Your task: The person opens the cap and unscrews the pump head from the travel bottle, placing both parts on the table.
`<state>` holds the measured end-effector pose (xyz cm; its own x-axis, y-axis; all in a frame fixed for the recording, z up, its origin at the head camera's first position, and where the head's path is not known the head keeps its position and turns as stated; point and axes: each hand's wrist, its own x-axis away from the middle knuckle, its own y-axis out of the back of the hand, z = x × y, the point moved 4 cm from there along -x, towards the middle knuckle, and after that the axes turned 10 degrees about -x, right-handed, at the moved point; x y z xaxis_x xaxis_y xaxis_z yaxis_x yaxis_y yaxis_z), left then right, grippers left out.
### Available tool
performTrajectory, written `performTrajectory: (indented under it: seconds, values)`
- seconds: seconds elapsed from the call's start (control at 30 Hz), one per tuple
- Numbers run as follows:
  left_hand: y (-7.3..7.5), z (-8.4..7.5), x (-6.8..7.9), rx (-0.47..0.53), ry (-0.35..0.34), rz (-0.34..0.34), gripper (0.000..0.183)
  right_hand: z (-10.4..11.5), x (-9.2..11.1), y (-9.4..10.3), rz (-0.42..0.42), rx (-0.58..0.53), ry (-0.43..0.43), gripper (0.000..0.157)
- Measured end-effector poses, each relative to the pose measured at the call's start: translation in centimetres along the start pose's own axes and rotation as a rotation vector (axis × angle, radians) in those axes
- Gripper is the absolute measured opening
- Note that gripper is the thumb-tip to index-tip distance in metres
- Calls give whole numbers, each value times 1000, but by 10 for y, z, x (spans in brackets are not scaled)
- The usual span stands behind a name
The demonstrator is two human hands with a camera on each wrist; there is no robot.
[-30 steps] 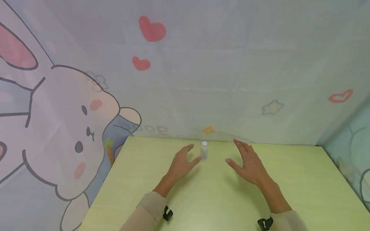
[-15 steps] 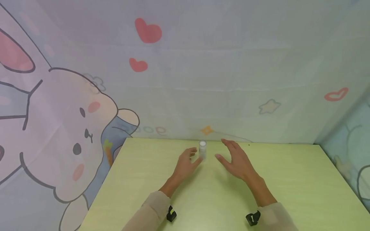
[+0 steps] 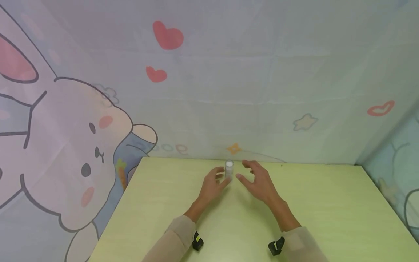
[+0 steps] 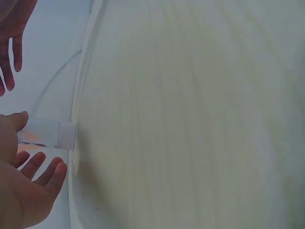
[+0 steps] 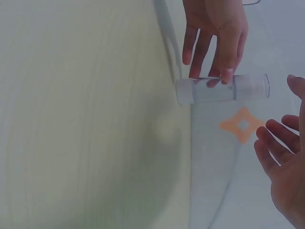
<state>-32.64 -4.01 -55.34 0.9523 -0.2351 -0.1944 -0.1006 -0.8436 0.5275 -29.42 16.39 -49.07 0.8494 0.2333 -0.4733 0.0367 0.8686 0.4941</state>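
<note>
A small clear cylindrical container point(image 3: 229, 169), whitish at both ends, stands upright near the table's back edge. On its left is my left hand point(image 3: 211, 185), thumb and fingers spread to either side of it. In the right wrist view the left thumb tip overlaps the side of the container point(image 5: 214, 90), and some fingers show behind it. My right hand point(image 3: 258, 183) is just to the right, fingers loosely bent, thumb pointing at the container with a gap between. The left wrist view shows the container point(image 4: 45, 133) above the spread left fingers point(image 4: 55, 176).
The pale yellow-green table point(image 3: 327, 203) spreads out on both sides of the hands. A printed cloth backdrop point(image 3: 248, 80) with hearts and a rabbit hangs right behind its back edge. Black straps point(image 3: 198, 241) sit at both sleeve cuffs.
The right hand has moved left toward the container, its fingers bending a little more. The left hand has shifted slightly right, closer around the container, which stays in place.
</note>
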Motion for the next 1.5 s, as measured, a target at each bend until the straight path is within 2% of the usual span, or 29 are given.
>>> performTrajectory:
  seconds: [0.23, 0.57, 0.77, 0.87, 1.03, 1.27, 1.5]
  values:
    - [-2, -2, -3, 24, -8, -2, 56, -2, -4, -7, -52, -72, 15, 49]
    - [-4, 1, -7, 32, 1, -11, 54, 1, -16, -8, -29, -115, -18, 48]
    - [-10, 4, -8, 54, 2, 30, 54, -5, -17, -12, -29, -127, -30, 50]
    - [-8, 2, -7, 63, 11, 34, 54, -7, -18, -14, -28, -130, -36, 50]
    - [-1, 2, -10, 47, 0, 5, 52, -7, -21, -18, -34, -155, -39, 51]
    - [-5, 4, -14, 25, -38, 52, 50, -15, -14, -25, -78, -191, -93, 51]
    - [-3, -3, -13, 3, -39, 39, 48, -18, -16, -28, -66, -216, -92, 53]
